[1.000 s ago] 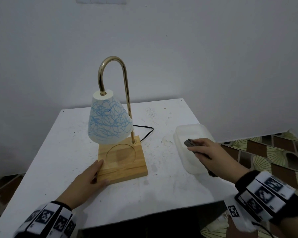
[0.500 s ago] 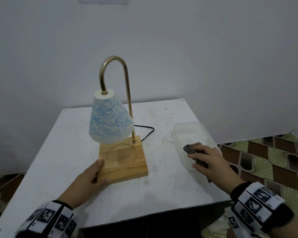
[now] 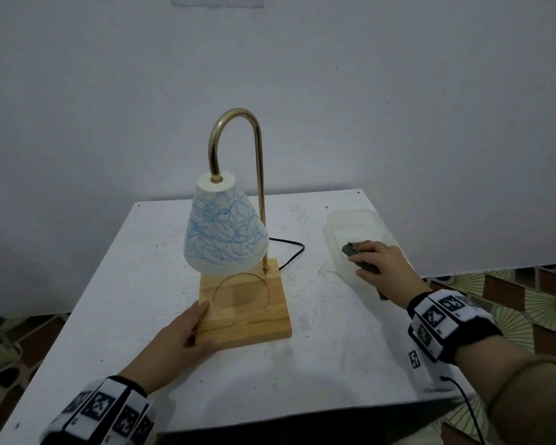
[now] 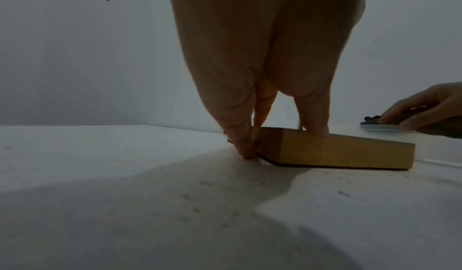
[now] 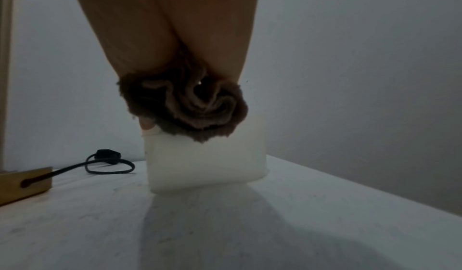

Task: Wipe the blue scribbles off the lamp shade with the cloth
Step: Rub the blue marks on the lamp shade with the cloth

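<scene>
The lamp shade (image 3: 225, 231), white and covered in blue scribbles (image 3: 220, 237), hangs from a curved brass arm (image 3: 235, 123) above a square wooden base (image 3: 244, 308) that stands near the middle of the white desk (image 3: 135, 274). The brass arm rises from the far right corner of the base. A thin circle is cut into the top of the base, right under the shade. A black cord (image 3: 289, 252) leaves the back of the base and loops on the desk toward the far edge.

The left hand (image 3: 180, 338) grips the near left corner of the base, with its fingers along the left side and the thumb on the front edge; the left wrist view shows fingertips (image 4: 243, 147) touching the desk beside the wood.

By the right edge of the desk sits a translucent white plastic tub (image 3: 350, 220). The right hand (image 3: 382, 264) is over the near end of the tub, fingers curled round a dark cloth (image 3: 355, 256). In the right wrist view the cloth (image 5: 190, 104) is bunched into folds inside the hand, and its lower end reaches the rim of the tub (image 5: 205, 163). The two hands are well apart, with the lamp base between them
</scene>
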